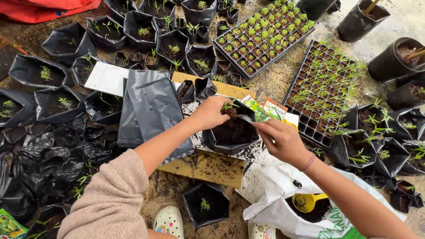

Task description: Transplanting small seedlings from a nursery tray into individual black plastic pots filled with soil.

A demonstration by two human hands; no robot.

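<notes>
Black grow bag [232, 132] of dark soil sits mid-scene on a speckled white sheet [254, 170], rim open and slightly folded on its right side.

- Left hand [210, 113]: fingers bunched on a small green seedling [229, 106] with its soil plug, at the bag's far-left rim. Arm comes in from near left, beige sleeve [110, 201].
- Right hand [283, 141]: fingers pinched narrow on the bag's right rim edge. Beaded bracelet [308, 163] at the wrist.
- Left of bag: flat stack of empty grey-black bags [150, 108], its right edge touching or just beside the left forearm. Cannot tell which.
- Far side: seed packets [261, 108] lie right behind the bag, then a wooden board [221, 87] with two small pots on it.
- Right: black seedling tray [321, 90] with thin sprouts, its near-left corner close to the right hand. A second tray [263, 35] with leafier sprouts sits farther off.
- Near right: white soil sack [276, 203] under the right forearm, yellow scoop [307, 201] inside its mouth.
- Near: one planted bag [207, 204] on the ground, just beyond a white clog [169, 221].
- Room: tight on every side. Only open patches are the sheet strip between bag and sack and bare ground between the two trays.
- Outer ring: planted bags far left, far and right.
</notes>
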